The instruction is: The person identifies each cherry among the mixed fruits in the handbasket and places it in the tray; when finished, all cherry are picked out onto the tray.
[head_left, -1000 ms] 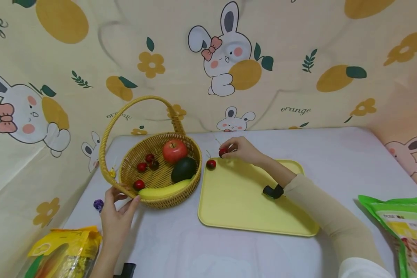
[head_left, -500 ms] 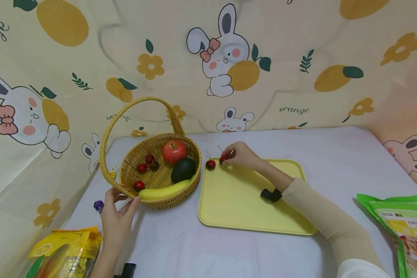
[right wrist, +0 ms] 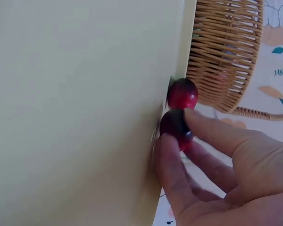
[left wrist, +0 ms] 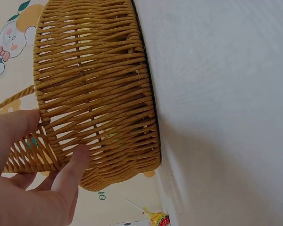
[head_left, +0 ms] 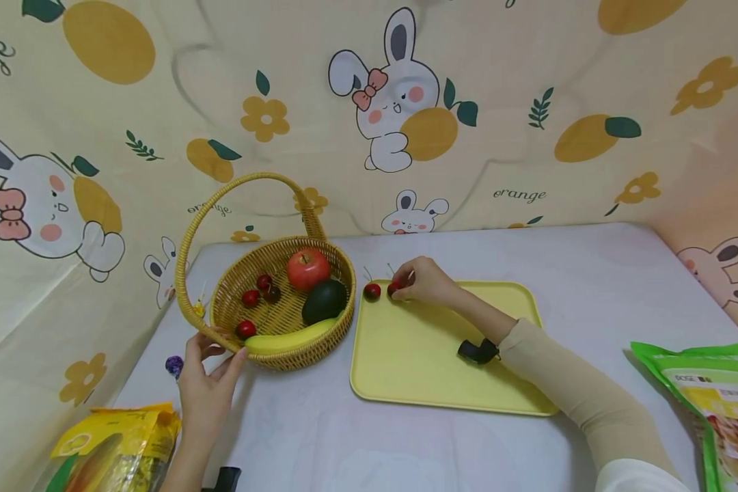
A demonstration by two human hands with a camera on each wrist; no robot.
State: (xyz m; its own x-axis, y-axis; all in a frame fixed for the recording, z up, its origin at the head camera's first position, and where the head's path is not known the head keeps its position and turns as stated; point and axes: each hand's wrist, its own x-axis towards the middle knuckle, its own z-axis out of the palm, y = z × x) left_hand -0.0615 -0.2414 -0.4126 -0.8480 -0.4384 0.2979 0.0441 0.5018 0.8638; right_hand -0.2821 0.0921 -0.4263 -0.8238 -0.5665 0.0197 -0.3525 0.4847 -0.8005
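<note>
Your right hand [head_left: 427, 281] has come down onto the yellow tray [head_left: 443, 355], pinching a cherry [head_left: 395, 288] beside the one already there [head_left: 372, 291]. Your left hand [head_left: 206, 383] steadies the basket [head_left: 221, 321]; four cherries remain inside.

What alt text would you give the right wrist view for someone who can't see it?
The right hand pinches a dark red cherry against the yellow tray, touching a second cherry at the tray's edge. The wicker basket stands just beyond the tray.
</note>
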